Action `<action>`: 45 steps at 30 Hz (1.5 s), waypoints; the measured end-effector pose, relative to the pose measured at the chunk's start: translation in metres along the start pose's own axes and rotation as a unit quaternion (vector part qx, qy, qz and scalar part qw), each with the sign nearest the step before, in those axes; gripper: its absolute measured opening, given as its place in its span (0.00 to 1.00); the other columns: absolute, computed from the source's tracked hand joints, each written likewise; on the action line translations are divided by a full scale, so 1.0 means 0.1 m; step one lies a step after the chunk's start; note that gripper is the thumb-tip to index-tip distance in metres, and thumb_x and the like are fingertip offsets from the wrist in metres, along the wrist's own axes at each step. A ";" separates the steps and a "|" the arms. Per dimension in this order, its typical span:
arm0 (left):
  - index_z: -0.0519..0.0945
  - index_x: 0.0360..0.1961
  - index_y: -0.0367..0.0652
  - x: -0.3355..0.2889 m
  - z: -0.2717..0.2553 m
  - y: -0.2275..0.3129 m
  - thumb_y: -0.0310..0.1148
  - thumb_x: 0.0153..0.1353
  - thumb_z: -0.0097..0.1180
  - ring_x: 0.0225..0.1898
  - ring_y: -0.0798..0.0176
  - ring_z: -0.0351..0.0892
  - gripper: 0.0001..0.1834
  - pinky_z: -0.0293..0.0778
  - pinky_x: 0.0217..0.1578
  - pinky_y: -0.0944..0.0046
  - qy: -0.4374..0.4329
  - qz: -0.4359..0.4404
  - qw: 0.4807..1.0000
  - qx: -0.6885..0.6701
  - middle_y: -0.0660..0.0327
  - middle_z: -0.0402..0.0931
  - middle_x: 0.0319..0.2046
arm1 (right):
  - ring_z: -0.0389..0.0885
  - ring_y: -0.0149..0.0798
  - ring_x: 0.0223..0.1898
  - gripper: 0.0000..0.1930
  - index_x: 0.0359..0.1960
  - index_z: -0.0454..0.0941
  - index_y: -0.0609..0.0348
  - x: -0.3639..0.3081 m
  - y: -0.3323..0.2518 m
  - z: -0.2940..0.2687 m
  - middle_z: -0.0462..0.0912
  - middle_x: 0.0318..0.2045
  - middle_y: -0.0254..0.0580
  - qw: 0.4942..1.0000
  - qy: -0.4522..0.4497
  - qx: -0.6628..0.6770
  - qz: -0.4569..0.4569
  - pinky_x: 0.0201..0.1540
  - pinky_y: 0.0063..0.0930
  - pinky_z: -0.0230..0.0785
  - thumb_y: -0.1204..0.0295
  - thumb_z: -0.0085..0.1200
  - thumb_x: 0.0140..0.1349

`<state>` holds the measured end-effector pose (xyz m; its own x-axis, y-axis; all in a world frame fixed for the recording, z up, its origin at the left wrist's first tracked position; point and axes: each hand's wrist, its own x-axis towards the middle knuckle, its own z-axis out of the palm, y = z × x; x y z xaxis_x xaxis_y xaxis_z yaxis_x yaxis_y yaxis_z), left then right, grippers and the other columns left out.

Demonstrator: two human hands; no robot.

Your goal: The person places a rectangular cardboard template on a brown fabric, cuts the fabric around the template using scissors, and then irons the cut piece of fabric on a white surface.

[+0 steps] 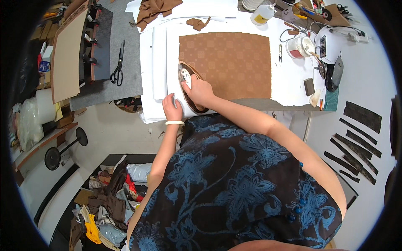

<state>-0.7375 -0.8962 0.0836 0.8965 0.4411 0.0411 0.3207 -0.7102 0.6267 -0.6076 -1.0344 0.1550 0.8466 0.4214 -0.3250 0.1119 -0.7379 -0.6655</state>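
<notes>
A long, narrow oval thing with a brown rim [199, 109] lies at the left edge of the brown patterned sheet [234, 67]. Something pale and shiny [184, 72] shows inside its far end; I cannot tell its kind. My right hand [201, 91] is closed over the oval's middle, thumb and forefinger near the shiny part. To its left, my left hand [172, 108] lies low on the white paper [146, 90], fingers stretched toward the oval's near end. A pale bangle circles my left wrist. The right hand hides part of the oval.
Black scissors [120, 67] lie on the grey mat at left. Brown scraps [158, 10] sit at the far edge. On the right are a white tub [299, 47], a squeeze bottle [263, 14], a dark block [309, 86] and a green mat [331, 98].
</notes>
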 end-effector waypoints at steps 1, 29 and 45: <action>0.78 0.51 0.33 0.04 -0.02 0.01 0.23 0.60 0.55 0.54 0.40 0.73 0.17 0.69 0.59 0.48 -0.006 -0.001 1.000 0.000 0.46 0.78 0.49 | 0.86 0.63 0.30 0.27 0.39 0.72 0.70 0.04 -0.01 0.02 0.83 0.24 0.62 1.000 0.017 0.000 -0.006 0.35 0.54 0.79 0.49 0.51 0.70; 0.67 0.71 0.35 0.03 0.33 0.09 0.32 0.62 0.58 0.78 0.38 0.48 0.35 0.51 0.74 0.39 -0.259 0.178 0.945 0.093 0.41 0.51 0.76 | 0.86 0.63 0.37 0.26 0.56 0.70 0.62 -0.48 0.86 -0.68 0.86 0.34 0.59 0.996 0.069 -0.056 -0.010 0.39 0.52 0.78 0.52 0.53 0.70; 0.72 0.65 0.35 0.09 0.29 0.14 0.30 0.58 0.59 0.75 0.39 0.54 0.32 0.52 0.73 0.39 -0.243 0.188 0.943 0.129 0.41 0.59 0.73 | 0.86 0.51 0.38 0.25 0.54 0.77 0.55 -0.46 1.14 -1.05 0.85 0.37 0.47 0.975 0.081 -0.182 -0.094 0.39 0.43 0.79 0.51 0.60 0.65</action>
<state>-0.7164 -0.9185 0.0704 0.9760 -0.1273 -0.1769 -0.0405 -0.9035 0.4267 -0.5792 -1.1934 0.1645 0.8611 0.5004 -0.0897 0.4254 -0.8059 -0.4117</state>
